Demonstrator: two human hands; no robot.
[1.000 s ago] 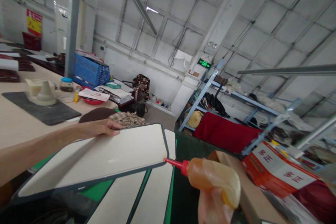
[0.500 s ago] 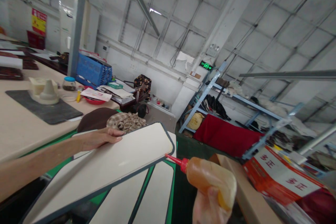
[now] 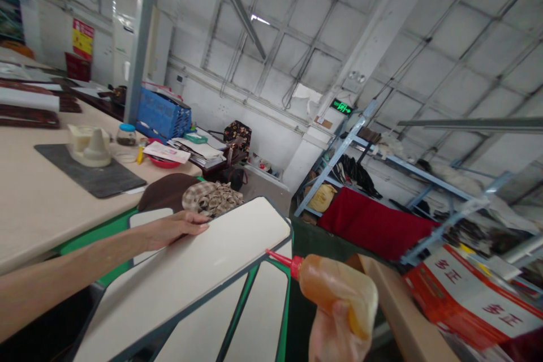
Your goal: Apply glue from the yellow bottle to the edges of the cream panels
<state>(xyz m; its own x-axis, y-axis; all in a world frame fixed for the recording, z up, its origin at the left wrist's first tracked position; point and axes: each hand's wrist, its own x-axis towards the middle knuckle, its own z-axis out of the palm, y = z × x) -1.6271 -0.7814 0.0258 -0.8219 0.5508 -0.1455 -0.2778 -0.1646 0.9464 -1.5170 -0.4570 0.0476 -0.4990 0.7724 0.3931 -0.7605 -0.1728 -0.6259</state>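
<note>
My left hand (image 3: 180, 226) grips the far edge of a long white panel (image 3: 203, 260) with a dark border and rounded corners, thumb on its top face. The panel slants across other white panels (image 3: 258, 311) of similar make. In my right hand (image 3: 337, 334) is a squeeze bottle (image 3: 337, 288) of amber liquid, lying sideways with its red nozzle pointing left. The nozzle tip meets or almost meets the panel's near edge, a little in from the right corner; exact contact cannot be told.
On the left is a beige table (image 3: 25, 192) with a dark mat (image 3: 93, 175), a lidded jar (image 3: 126, 134) and a blue crate (image 3: 163, 116). A checked cloth (image 3: 214, 198) lies beyond the panel. Cardboard (image 3: 403, 305) and an orange-white box (image 3: 475, 294) stand right, before blue shelving (image 3: 335, 164).
The bottle's nozzle has moved along the panel's near edge, away from the right corner. The whole view has shifted slightly. Both hands keep their holds.
</note>
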